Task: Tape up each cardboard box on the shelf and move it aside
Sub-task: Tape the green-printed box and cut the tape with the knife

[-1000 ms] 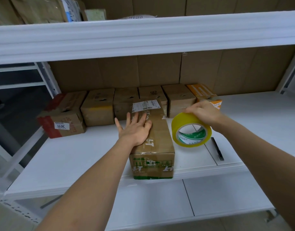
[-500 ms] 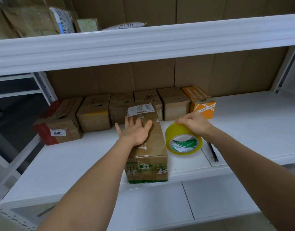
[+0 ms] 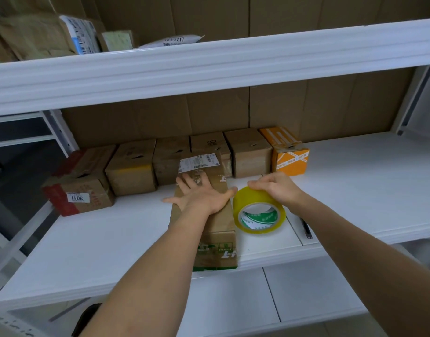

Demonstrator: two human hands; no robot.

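A long brown cardboard box (image 3: pixel 219 239) with green print and a white label lies lengthwise on the white shelf (image 3: pixel 99 239), its near end at the front edge. My left hand (image 3: pixel 200 193) presses flat on its top, fingers spread over both sides. Just right of the box, my right hand (image 3: pixel 274 188) grips the top of a yellow tape roll (image 3: pixel 259 210), which stands on the shelf against the box's side.
Several small cardboard boxes (image 3: pixel 133 169) line the back of the shelf, with a red-edged one (image 3: pixel 80 188) at the left and an orange one (image 3: pixel 288 152) at the right. A black pen (image 3: pixel 306 228) lies right of the roll. Parcels sit on the upper shelf (image 3: pixel 209 66).
The tape roll has come down and left, from held in the air to resting beside the box. My left hand has spread wider across the box top.
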